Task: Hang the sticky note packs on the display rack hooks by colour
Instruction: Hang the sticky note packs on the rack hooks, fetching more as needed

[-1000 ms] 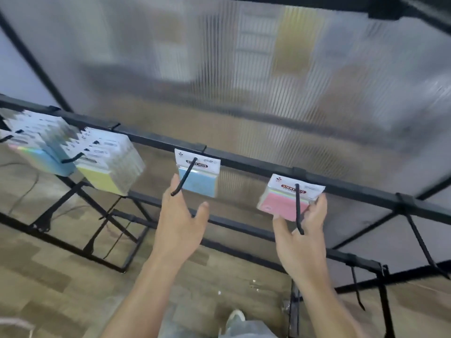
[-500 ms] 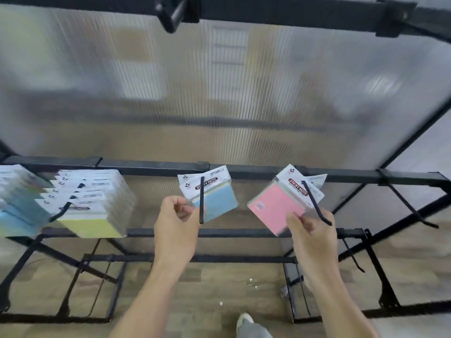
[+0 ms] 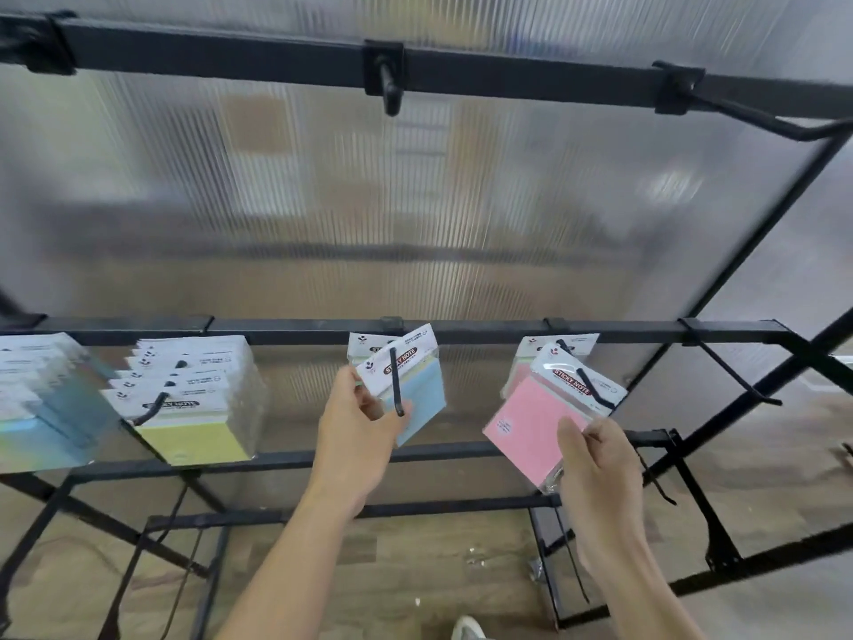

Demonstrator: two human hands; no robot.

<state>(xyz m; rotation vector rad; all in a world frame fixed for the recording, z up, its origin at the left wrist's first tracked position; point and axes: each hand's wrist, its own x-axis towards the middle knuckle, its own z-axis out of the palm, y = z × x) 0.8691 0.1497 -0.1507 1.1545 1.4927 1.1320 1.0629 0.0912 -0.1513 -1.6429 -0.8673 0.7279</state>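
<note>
While both hands reach black rack rail (image 3: pixel 286 324): left hand (image 3: pixel 355 436) pinches blue pack (image 3: pixel 422 399) on centre hook (image 3: pixel 396 385); right hand (image 3: pixel 600 473) fingers clamp pink pack (image 3: pixel 526 431), hung on next hook rightward; yellow packs (image 3: pixel 194 436) hang left; ribbed translucent panel (image 3: pixel 415 200) behind; wood-look floor (image 3: pixel 415 570) below.

My left hand (image 3: pixel 357 436) sits at centre frame, forearm slanting up from the bottom edge, fingers pinching the blue pack (image 3: pixel 422 399). Right of centre, my right hand (image 3: pixel 600 468) pinches the pink pack (image 3: pixel 526 436).
</note>
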